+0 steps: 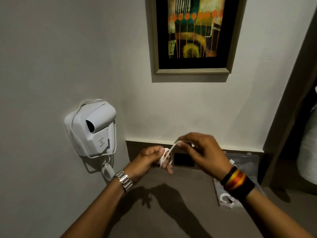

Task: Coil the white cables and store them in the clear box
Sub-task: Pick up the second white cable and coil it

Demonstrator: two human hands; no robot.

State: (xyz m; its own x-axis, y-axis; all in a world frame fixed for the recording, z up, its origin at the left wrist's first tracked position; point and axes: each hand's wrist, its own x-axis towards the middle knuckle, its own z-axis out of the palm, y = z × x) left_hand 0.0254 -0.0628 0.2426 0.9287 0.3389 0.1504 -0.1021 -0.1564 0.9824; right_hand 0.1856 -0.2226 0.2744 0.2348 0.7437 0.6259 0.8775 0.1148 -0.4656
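Observation:
My left hand (151, 158) grips a small coil of white cable (166, 158) above the brown counter. From the coil a loose strand runs up and right to my right hand (204, 152), which pinches its end. The clear box (248, 167) lies open on the counter at the right, partly hidden by my right wrist. Another coiled white cable (227, 200) rests in its near part, below my wristband.
A white wall-mounted hair dryer (92, 127) with a curly cord hangs on the left wall. A framed painting (193, 33) hangs above. A dark socket panel (183, 159) sits at the back of the brown counter (171, 212). A dark door frame stands at the right.

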